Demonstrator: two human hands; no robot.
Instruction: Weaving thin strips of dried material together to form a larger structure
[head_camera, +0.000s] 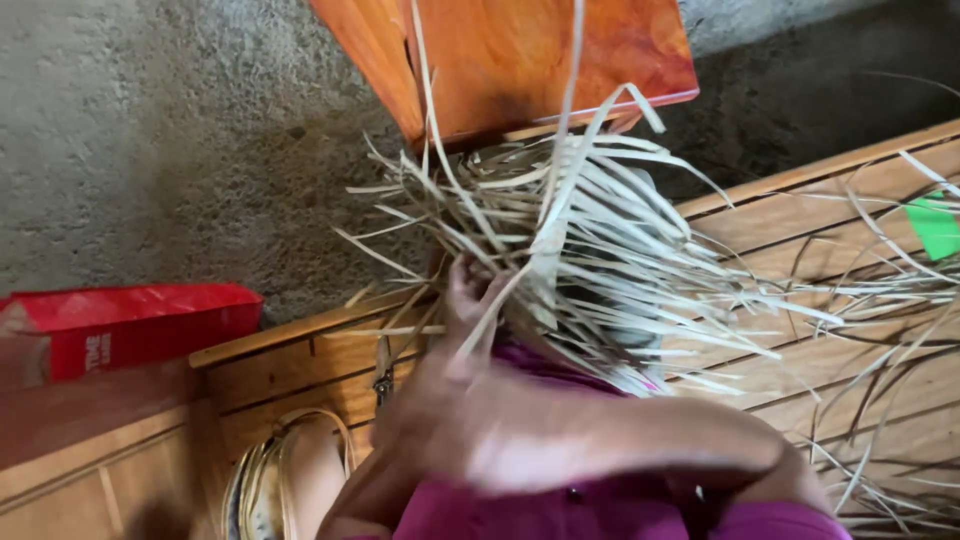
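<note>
A tangled bundle of pale dried leaf strips (590, 230) fans out over the middle of the view. My left hand (468, 292) rises from the lower left and is closed around some strips at the bundle's left side. A blurred forearm (620, 440) crosses from the lower right toward the same spot. My right hand is lost in motion blur and behind the strips, so I cannot tell its grip. A magenta garment (560, 515) shows at the bottom.
An orange wooden board (520, 60) stands at the top centre. A red carton (120, 325) lies at left on rough concrete floor (150, 130). A slatted wooden platform (820, 210) carries loose strips, with a green scrap (935, 228) at right and a woven object (265, 480) at lower left.
</note>
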